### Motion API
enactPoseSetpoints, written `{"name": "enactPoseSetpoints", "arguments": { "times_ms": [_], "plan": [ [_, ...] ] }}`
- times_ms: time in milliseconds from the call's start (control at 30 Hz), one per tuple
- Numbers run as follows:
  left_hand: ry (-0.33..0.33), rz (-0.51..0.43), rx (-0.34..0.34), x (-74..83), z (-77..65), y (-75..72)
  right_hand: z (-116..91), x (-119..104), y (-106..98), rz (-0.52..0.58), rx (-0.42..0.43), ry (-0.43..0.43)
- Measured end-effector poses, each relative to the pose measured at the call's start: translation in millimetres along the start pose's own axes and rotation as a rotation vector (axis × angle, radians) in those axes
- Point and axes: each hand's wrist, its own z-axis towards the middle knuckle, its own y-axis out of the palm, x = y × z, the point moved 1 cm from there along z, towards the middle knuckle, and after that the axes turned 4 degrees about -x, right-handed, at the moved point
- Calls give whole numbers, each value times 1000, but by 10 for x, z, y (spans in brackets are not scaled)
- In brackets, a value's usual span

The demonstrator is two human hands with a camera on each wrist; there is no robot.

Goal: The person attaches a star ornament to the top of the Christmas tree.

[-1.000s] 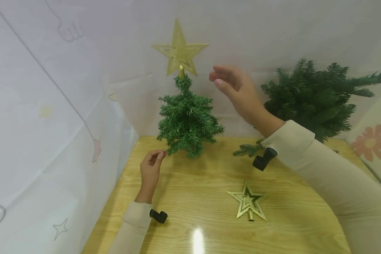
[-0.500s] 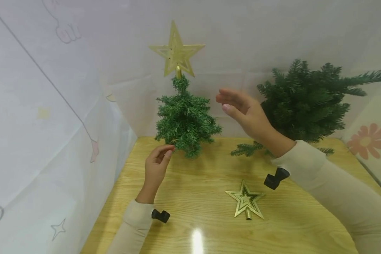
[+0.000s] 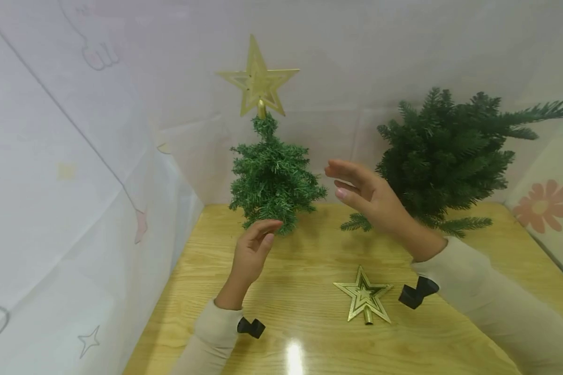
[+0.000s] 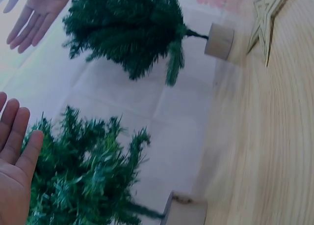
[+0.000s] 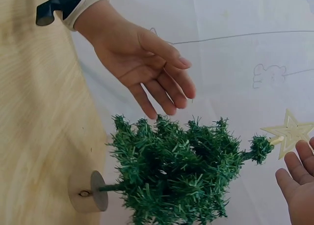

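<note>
A small green artificial Christmas tree [image 3: 274, 174] stands at the back of the table, with a gold star topper [image 3: 259, 80] on its tip. In the right wrist view its round wooden base [image 5: 88, 191] shows. My left hand [image 3: 253, 255] hovers in front of the tree's lower branches, fingers loosely bent and holding nothing. To the right of the tree, my right hand [image 3: 368, 195] hangs in the air with relaxed fingers, also without anything in it. A second gold star topper [image 3: 364, 295] lies flat on the table, nearer the front.
A darker, fuller artificial tree [image 3: 443, 161] stands at the back right, one branch sticking out sideways. Its wooden base [image 4: 219, 41] shows in the left wrist view. The wooden table [image 3: 300, 271] meets a pale printed cloth [image 3: 98, 208] at the back and left.
My right hand has come down from near the star's height and a little to the right. My left hand has shifted right, away from the lower left branch it was touching.
</note>
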Motion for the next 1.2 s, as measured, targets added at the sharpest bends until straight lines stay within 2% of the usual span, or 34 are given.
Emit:
{"name": "enactPoseSetpoints", "arguments": {
  "times_ms": [167,333,600,800,1067,1200],
  "plan": [
    [12,-26,-54,-13,16,175,-231,68,47,34,-13,-14],
    [11,-72,-65,-66,44,320,-438,141,85,95,-13,-27],
    [-73,-107,-103,-143,77,490,-655,206,106,209,21,-168],
    [-102,-124,-127,-197,101,590,-759,271,91,286,32,-249],
    [-145,-118,-143,-264,81,645,-907,415,100,307,74,-208],
    [-141,-114,-138,-291,67,660,-977,504,122,317,87,-189]
  ]
}}
